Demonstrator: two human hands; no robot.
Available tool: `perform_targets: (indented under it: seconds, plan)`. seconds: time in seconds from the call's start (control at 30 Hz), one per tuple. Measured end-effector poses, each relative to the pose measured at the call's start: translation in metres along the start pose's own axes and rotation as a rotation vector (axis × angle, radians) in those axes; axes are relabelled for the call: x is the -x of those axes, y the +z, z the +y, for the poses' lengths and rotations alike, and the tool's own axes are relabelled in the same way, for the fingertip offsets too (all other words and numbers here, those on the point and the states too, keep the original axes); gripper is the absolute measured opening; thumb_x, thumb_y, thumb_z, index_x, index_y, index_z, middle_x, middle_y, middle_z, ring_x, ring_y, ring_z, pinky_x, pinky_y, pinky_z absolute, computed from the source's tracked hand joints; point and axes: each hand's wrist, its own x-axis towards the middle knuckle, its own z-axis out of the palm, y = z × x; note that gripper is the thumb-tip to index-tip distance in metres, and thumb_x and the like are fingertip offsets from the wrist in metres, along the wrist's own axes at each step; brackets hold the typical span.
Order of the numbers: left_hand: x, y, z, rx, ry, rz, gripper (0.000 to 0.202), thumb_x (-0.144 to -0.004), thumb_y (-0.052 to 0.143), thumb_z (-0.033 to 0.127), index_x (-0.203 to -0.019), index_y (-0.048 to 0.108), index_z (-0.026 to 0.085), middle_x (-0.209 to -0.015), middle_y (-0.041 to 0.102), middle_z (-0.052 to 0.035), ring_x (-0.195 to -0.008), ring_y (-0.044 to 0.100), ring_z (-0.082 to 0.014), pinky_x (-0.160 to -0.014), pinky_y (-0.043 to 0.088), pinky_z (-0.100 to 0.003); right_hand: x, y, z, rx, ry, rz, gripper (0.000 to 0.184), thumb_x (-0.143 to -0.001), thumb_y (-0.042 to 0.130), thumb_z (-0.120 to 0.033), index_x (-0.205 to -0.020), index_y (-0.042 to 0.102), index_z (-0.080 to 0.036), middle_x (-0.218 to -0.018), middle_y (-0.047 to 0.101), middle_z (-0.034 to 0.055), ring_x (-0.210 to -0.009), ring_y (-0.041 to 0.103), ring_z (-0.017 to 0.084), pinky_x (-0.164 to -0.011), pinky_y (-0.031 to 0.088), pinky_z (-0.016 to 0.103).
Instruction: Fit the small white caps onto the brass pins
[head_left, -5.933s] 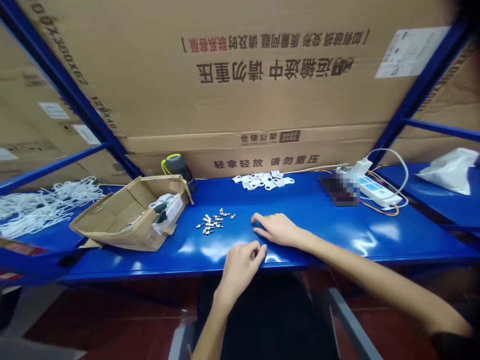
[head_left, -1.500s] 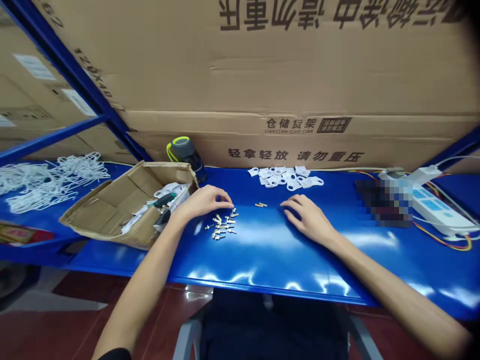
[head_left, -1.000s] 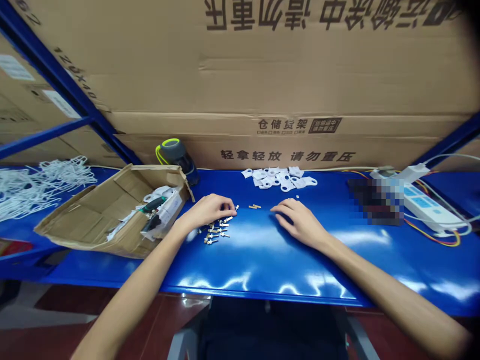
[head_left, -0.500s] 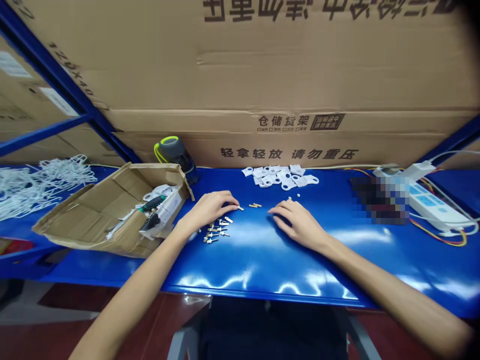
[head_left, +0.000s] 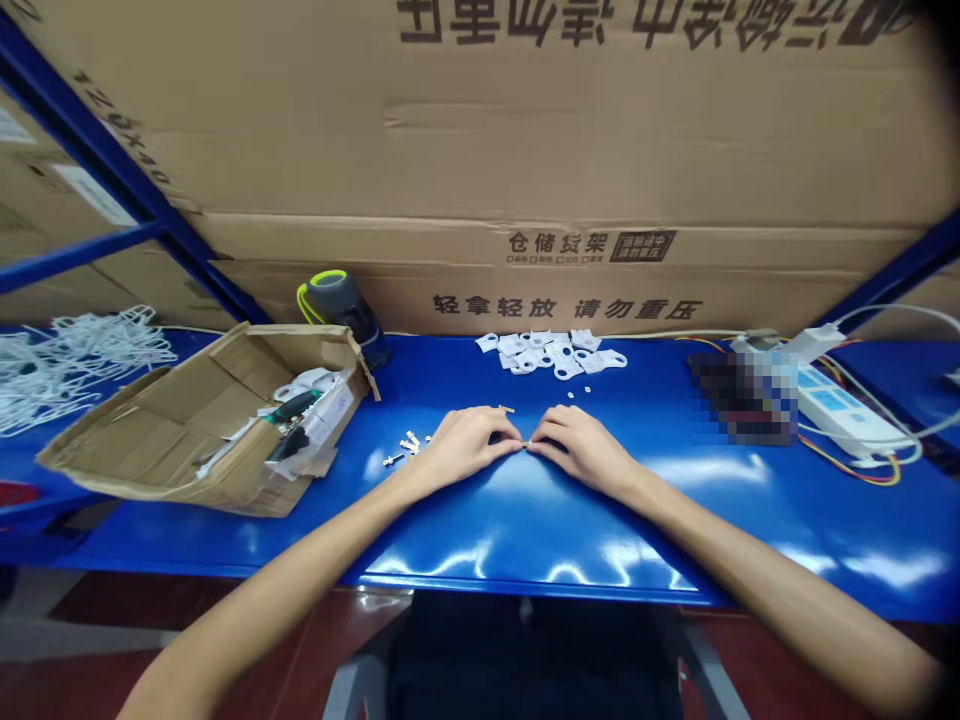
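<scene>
My left hand (head_left: 463, 446) and my right hand (head_left: 583, 447) rest on the blue shelf top (head_left: 525, 510) with their fingertips meeting at the middle. Both pinch a tiny metal part (head_left: 527, 443) between them. A small heap of metal screws and pins (head_left: 409, 445) lies just left of my left hand, partly hidden by it. One loose brass pin (head_left: 506, 408) lies just beyond my left hand. A cluster of white plastic tabs (head_left: 551, 351) sits further back near the cardboard.
An open cardboard box (head_left: 202, 420) holding tools and white parts stands at the left. Behind it is a dark bottle with a green loop (head_left: 341, 305). White hangers (head_left: 67, 355) lie far left. A power strip with cables (head_left: 832, 405) is at the right. Big cartons (head_left: 525, 150) close the back.
My left hand has slid right from the heap of screws to the middle, and my right hand has drawn in to meet it. The fingertips now touch around a small part.
</scene>
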Motion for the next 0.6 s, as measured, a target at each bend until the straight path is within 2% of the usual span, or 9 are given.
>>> perform_targets:
  seconds: [0.17, 0.27, 0.37, 0.4, 0.47, 0.53, 0.6]
  plan:
    - [0.000, -0.007, -0.016, -0.120, -0.107, 0.085, 0.032, -0.104, 0.059, 0.049, -0.104, 0.083, 0.029, -0.103, 0.077, -0.0025, -0.097, 0.069, -0.0200, -0.078, 0.049, -0.028, 0.007, -0.020, 0.024, 0.160, 0.149, 0.004, 0.020, -0.104, 0.058, -0.031, -0.099, 0.074, -0.021, -0.099, 0.072, 0.0086, -0.096, 0.066, 0.025, -0.086, 0.048, 0.038]
    - [-0.002, -0.008, -0.020, -0.114, -0.123, 0.103, 0.031, -0.105, 0.058, 0.049, -0.113, 0.082, 0.030, -0.104, 0.077, -0.0016, -0.096, 0.069, -0.0188, -0.074, 0.046, -0.026, 0.016, -0.030, 0.038, 0.347, 0.290, 0.028, 0.021, -0.103, 0.057, -0.031, -0.099, 0.074, -0.020, -0.096, 0.072, 0.0110, -0.095, 0.065, 0.028, -0.081, 0.046, 0.038]
    - [-0.001, -0.021, -0.023, -0.089, -0.099, 0.093, 0.032, -0.107, 0.056, 0.047, -0.122, 0.079, 0.031, -0.108, 0.077, -0.0021, -0.097, 0.070, -0.0185, -0.075, 0.044, -0.025, 0.021, -0.034, 0.039, 0.462, 0.385, 0.073, 0.025, -0.103, 0.053, -0.031, -0.113, 0.071, -0.017, -0.097, 0.074, 0.0129, -0.092, 0.065, 0.030, -0.078, 0.044, 0.039]
    - [0.002, -0.029, -0.026, -0.078, -0.081, 0.065, 0.033, -0.107, 0.056, 0.047, -0.121, 0.080, 0.030, -0.109, 0.077, -0.0025, -0.098, 0.070, -0.0189, -0.076, 0.044, -0.025, 0.021, -0.034, 0.036, 0.477, 0.393, 0.085, 0.027, -0.104, 0.051, -0.028, -0.118, 0.070, -0.016, -0.098, 0.074, 0.0130, -0.091, 0.065, 0.029, -0.077, 0.044, 0.039]
    - [0.010, -0.049, -0.034, -0.031, -0.074, -0.035, 0.034, -0.103, 0.060, 0.052, -0.106, 0.083, 0.028, -0.105, 0.079, -0.0023, -0.095, 0.071, -0.0195, -0.078, 0.045, -0.026, 0.020, -0.034, 0.029, 0.502, 0.380, 0.088, 0.030, -0.103, 0.046, -0.020, -0.124, 0.068, -0.016, -0.098, 0.075, 0.0126, -0.091, 0.065, 0.029, -0.076, 0.042, 0.039]
    - [0.020, -0.068, -0.044, 0.020, -0.138, -0.142, 0.035, -0.097, 0.066, 0.058, -0.099, 0.084, 0.028, -0.095, 0.079, -0.0015, -0.085, 0.070, -0.0191, -0.073, 0.044, -0.025, 0.019, -0.033, 0.023, 0.535, 0.361, 0.064, 0.030, -0.101, 0.046, -0.014, -0.117, 0.070, -0.017, -0.097, 0.074, 0.0124, -0.091, 0.064, 0.029, -0.075, 0.039, 0.039]
    - [0.029, -0.082, -0.053, 0.031, -0.221, -0.206, 0.039, -0.090, 0.071, 0.063, -0.101, 0.085, 0.028, -0.085, 0.078, -0.0007, -0.073, 0.067, -0.0177, -0.064, 0.041, -0.025, 0.017, -0.032, 0.019, 0.549, 0.356, 0.032, 0.026, -0.099, 0.047, -0.012, -0.107, 0.072, -0.018, -0.097, 0.074, 0.0124, -0.092, 0.063, 0.029, -0.074, 0.038, 0.040]
